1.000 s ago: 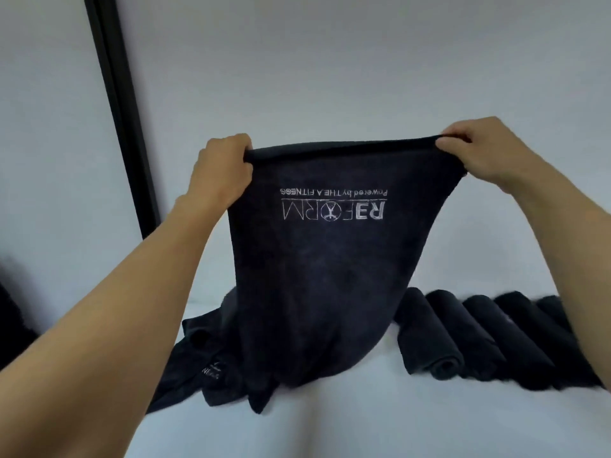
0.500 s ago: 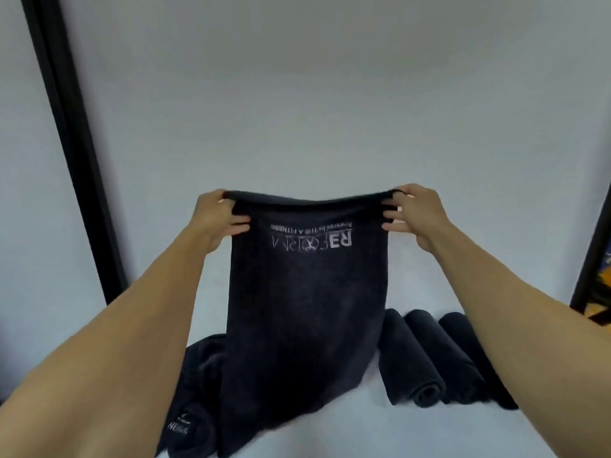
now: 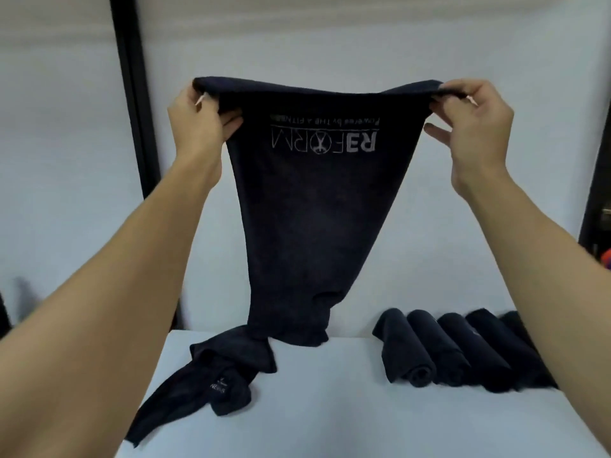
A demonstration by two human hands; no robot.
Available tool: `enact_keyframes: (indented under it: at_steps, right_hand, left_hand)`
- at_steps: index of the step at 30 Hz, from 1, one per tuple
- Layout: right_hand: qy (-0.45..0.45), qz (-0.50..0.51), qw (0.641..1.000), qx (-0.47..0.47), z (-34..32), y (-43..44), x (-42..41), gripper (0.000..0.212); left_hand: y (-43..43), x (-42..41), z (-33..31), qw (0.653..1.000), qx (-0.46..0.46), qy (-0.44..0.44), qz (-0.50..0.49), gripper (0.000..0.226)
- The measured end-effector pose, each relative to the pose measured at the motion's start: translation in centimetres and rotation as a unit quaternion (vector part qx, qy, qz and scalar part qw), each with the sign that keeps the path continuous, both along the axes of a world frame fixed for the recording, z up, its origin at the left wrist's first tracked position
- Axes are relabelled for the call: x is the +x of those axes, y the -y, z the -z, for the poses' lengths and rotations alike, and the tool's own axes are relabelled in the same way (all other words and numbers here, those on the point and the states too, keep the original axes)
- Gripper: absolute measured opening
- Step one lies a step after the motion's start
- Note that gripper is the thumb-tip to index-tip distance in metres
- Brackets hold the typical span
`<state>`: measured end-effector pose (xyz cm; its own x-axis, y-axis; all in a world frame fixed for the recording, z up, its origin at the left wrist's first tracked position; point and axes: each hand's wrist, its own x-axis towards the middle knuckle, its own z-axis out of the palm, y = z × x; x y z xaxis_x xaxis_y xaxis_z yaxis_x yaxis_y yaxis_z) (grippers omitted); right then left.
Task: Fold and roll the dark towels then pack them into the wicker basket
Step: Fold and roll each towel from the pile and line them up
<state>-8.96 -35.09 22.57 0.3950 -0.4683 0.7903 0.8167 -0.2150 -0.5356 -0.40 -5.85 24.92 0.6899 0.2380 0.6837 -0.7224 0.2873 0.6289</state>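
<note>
A dark towel (image 3: 310, 219) with a mirrored white logo hangs in the air in front of me. My left hand (image 3: 198, 120) grips its top left corner and my right hand (image 3: 469, 117) grips its top right corner, stretching the top edge wide. The towel narrows downward and its lower end touches the white table (image 3: 330, 408). Another loose dark towel (image 3: 205, 375) lies crumpled on the table below my left arm. Several rolled dark towels (image 3: 456, 352) lie side by side on the right of the table. No wicker basket is in view.
A white wall stands behind the table. A black vertical post (image 3: 130, 94) runs up the wall at the left, and a dark frame (image 3: 598, 160) stands at the far right edge.
My hands have moved apart and up, pulling the towel's top edge wider. The view has tilted down, showing more of the table and the rolled towels.
</note>
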Motion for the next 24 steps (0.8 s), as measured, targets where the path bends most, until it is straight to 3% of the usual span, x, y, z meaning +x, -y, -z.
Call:
enact_keyframes:
  at_steps: [5,8,13,16,19,24]
  right_hand:
    - [0.019,-0.001,1.000,0.003,2.1,-2.4,-7.7,0.015]
    - [0.009,-0.001,1.000,-0.004,4.4,-4.1,-11.8,0.016]
    - [-0.120,0.081,0.989,-0.015,10.6,-6.1,-15.6,0.014]
    - [-0.276,0.119,0.950,-0.082,16.5,-6.0,-15.8,0.015]
    - [-0.406,0.127,0.897,-0.123,22.0,-5.4,-15.3,0.013]
    - [-0.547,0.148,0.780,-0.265,28.6,-3.1,-12.8,0.008]
  left_hand:
    - [-2.1,-7.4,2.8,0.999,0.007,0.013,-0.029,0.022]
    - [-3.7,-11.4,5.7,0.994,0.037,0.027,-0.094,0.023]
    - [-6.3,-13.3,14.5,0.969,0.163,-0.063,-0.174,0.028]
    - [-7.0,-13.4,21.8,0.932,0.269,-0.173,-0.170,0.039]
    - [-7.6,-13.3,28.2,0.887,0.339,-0.273,-0.153,0.035]
    - [-7.1,-10.9,35.2,0.842,0.403,-0.329,-0.140,0.031]
